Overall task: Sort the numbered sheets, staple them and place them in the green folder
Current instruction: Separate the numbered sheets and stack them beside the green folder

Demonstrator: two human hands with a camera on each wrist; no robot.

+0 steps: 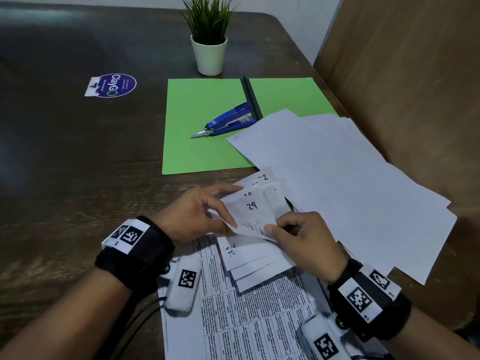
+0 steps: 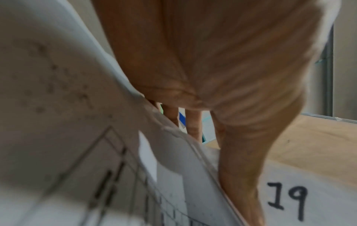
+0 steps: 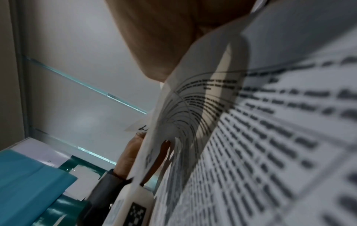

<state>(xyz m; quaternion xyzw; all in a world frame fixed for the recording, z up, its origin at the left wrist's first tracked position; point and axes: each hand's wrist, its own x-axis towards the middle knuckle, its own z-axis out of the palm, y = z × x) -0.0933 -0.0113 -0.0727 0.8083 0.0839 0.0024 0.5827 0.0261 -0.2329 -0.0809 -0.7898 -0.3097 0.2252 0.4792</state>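
Observation:
Near the table's front edge both hands hold a fanned bundle of numbered sheets (image 1: 253,207); the top corner reads 29. My left hand (image 1: 200,211) pinches the bundle's left edge with thumb and fingers. My right hand (image 1: 298,235) pinches a curled corner at its lower right. The left wrist view shows my left hand (image 2: 222,76) over sheets (image 2: 301,191), one marked 19. The right wrist view shows a bent printed sheet (image 3: 251,137) against my right hand (image 3: 158,38). The green folder (image 1: 202,120) lies open further back, with a blue stapler (image 1: 228,120) on it.
More white sheets (image 1: 337,183) spread to the right, overlapping the folder's right half. A printed page (image 1: 246,315) lies under my wrists. A potted plant (image 1: 210,40) stands behind the folder. A round sticker (image 1: 113,84) is on the dark table (image 1: 78,157) at left.

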